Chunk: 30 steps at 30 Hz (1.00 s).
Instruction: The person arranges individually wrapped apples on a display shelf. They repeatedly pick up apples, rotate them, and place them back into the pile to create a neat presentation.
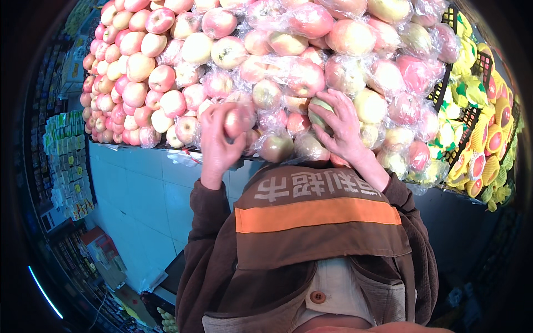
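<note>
My left hand (218,135) curls around a pink apple (234,124) at the front of the heap; hand and apple are slightly blurred. To its right, my right hand (340,123) rests with its fingers over a greenish apple (320,114), hiding part of it. Between the hands sit several apples in clear plastic film, among them a wrapped red-green apple (276,146) near the front edge. Bare pink and yellow apples (140,66) fill the left side of the heap, while film-wrapped ones (350,37) fill the middle and right.
Black plastic crates (439,89) border the heap on the right, beside fruit in yellow foam nets (493,141). White plastic bags (183,158) hang at the front edge. Packaged goods (68,162) stand at left beyond the tiled floor (129,187). An apron (320,237) covers my front.
</note>
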Available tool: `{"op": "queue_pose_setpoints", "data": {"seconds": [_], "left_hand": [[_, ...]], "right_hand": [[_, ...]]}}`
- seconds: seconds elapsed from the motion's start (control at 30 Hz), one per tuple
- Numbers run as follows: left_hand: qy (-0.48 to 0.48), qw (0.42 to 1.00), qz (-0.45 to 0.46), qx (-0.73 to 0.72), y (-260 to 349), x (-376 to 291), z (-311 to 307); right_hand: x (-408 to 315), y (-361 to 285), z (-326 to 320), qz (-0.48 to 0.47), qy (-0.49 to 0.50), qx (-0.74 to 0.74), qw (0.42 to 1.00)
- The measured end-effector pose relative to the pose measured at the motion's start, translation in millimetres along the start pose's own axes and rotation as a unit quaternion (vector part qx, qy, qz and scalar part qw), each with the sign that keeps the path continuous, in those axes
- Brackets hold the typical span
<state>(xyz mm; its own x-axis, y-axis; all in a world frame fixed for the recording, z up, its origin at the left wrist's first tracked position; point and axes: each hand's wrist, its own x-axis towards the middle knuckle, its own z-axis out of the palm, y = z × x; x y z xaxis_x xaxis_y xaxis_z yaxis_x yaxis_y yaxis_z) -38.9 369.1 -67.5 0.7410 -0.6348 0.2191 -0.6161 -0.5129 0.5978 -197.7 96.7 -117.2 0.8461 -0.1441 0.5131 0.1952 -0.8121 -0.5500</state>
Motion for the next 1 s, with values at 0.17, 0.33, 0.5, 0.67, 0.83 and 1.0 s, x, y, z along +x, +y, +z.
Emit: {"op": "queue_pose_setpoints", "data": {"seconds": [0.17,0.33,0.5,0.67,0.83,1.0], "left_hand": [[-0.106,0.992,0.065,-0.002,16.1,8.4,24.4],[-0.053,0.996,0.068,0.032,17.4,20.8,47.6],[-0.081,0.994,0.067,0.043,13.4,28.6,52.3],[-0.113,0.990,0.088,0.019,12.8,36.5,31.3],[0.023,0.996,0.020,-0.080,16.6,68.1,-6.5],[-0.094,0.983,0.107,-0.115,56.1,95.6,38.9]], "right_hand": [[-0.4,0.3,0.2,-0.001,-0.003,0.001,1.000],[-0.8,0.1,0.4,0.003,0.000,0.005,1.000],[-0.6,0.2,-0.3,-0.005,0.002,0.001,1.000],[1.8,-1.6,-1.3,-0.007,0.004,0.006,1.000],[-0.3,-0.6,-2.2,0.000,0.002,0.010,1.000],[-1.1,1.0,0.3,0.030,0.028,0.050,0.998]]}}
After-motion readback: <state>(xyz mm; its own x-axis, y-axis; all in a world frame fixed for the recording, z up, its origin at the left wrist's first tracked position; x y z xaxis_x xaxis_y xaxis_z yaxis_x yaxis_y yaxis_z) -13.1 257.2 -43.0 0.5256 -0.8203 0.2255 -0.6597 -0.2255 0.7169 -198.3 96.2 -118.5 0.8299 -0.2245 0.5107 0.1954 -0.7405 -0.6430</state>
